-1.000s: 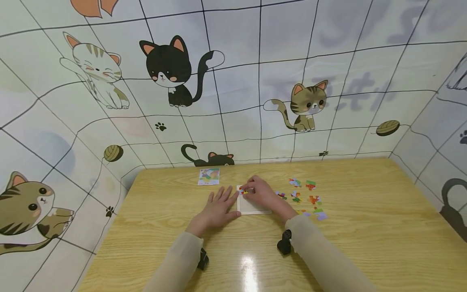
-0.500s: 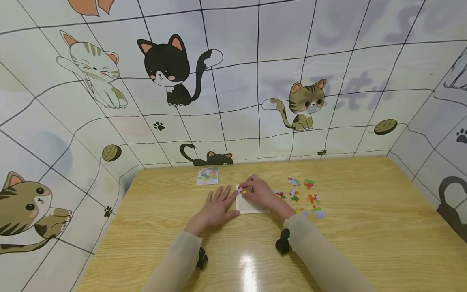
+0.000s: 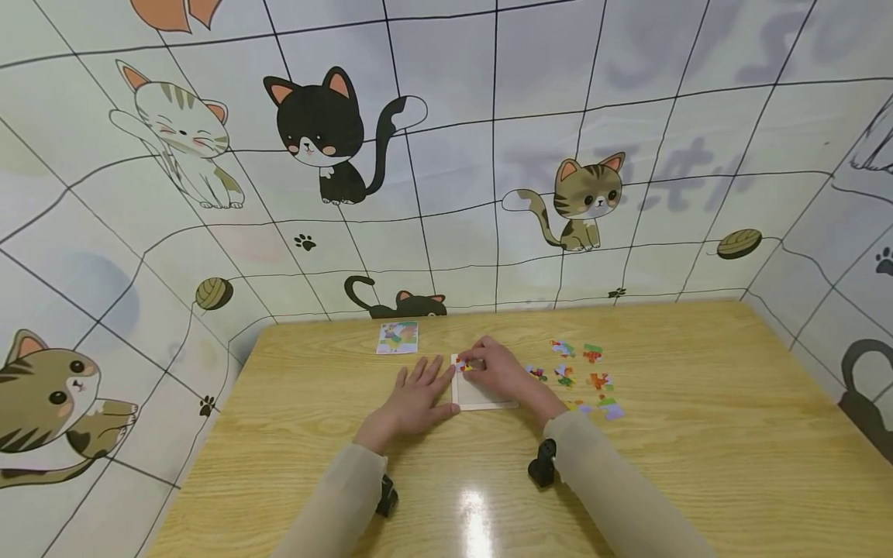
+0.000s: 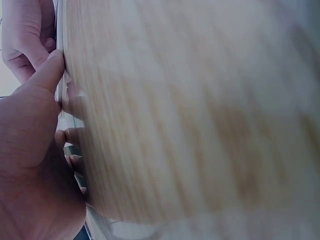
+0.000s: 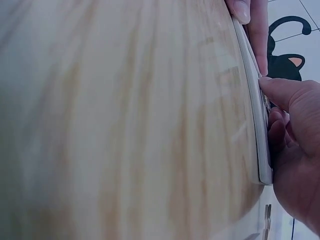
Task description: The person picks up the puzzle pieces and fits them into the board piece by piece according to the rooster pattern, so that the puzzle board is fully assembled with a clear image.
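A square jigsaw tray (image 3: pixel 481 405) with a pale rim lies on the wooden table. Over its upper left corner my right hand (image 3: pixel 504 372) pinches a colourful jigsaw piece (image 3: pixel 463 366) between thumb and fingers, low against the tray. Those fingers partly cover the piece, so I cannot tell whether it lies flat. My left hand (image 3: pixel 416 399) rests with spread, straight fingers along the tray's left edge, its thumb at the lower left corner. In the right wrist view, the tray's side (image 5: pixel 257 120) runs beneath the right thumb.
Several loose jigsaw pieces (image 3: pixel 600 380) lie in loose rows right of the tray, some partly behind the right wrist. A small picture card (image 3: pixel 398 338) lies at the back left. Behind the table (image 3: pixel 698 403) rises a cat-patterned wall covering (image 3: pixel 460 170).
The right fingertips shift very slightly at the jigsaw piece in the tray's corner. The left hand stays in place, and the whole view sways a little.
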Demonstrator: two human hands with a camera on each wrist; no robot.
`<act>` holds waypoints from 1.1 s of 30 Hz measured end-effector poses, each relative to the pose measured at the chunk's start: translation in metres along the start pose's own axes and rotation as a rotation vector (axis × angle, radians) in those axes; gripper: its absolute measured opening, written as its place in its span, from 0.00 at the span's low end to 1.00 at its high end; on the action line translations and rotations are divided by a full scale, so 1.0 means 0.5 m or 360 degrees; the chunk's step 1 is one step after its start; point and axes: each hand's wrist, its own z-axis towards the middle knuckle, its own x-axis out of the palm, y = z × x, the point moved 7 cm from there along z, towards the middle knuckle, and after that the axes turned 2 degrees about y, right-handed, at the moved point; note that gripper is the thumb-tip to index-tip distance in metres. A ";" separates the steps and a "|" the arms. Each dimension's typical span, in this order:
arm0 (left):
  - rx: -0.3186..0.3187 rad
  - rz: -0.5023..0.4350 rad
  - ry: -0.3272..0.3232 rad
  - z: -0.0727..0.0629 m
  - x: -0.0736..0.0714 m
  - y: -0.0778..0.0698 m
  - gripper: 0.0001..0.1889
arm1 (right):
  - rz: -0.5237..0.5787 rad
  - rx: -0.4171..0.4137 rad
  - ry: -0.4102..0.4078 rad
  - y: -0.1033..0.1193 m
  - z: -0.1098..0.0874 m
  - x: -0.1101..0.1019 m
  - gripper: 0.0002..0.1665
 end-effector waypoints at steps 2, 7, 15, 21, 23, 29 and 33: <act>-0.0005 0.0006 0.0005 0.001 0.001 0.002 0.39 | -0.0004 -0.0004 0.0002 0.000 0.000 0.000 0.21; 0.0006 -0.0002 0.0000 0.001 0.002 0.001 0.38 | -0.0031 -0.0010 0.0014 0.000 0.001 0.002 0.19; -0.0006 -0.0021 0.0009 0.003 0.004 0.003 0.38 | -0.0059 -0.0034 -0.0014 0.000 0.000 0.003 0.19; -0.0013 -0.0045 0.0014 0.003 0.003 0.002 0.38 | -0.0081 -0.0084 -0.0026 0.005 -0.004 0.006 0.18; -0.0017 -0.0038 0.0013 0.002 0.001 0.001 0.38 | -0.0081 -0.0102 -0.0026 0.006 -0.004 0.008 0.18; -0.0009 -0.0046 0.0012 0.001 -0.001 0.001 0.38 | -0.0117 -0.0142 -0.0033 0.008 -0.004 0.010 0.18; -0.0001 -0.0056 0.0011 0.001 -0.001 0.001 0.38 | -0.0156 -0.0171 -0.0033 0.013 -0.006 0.009 0.18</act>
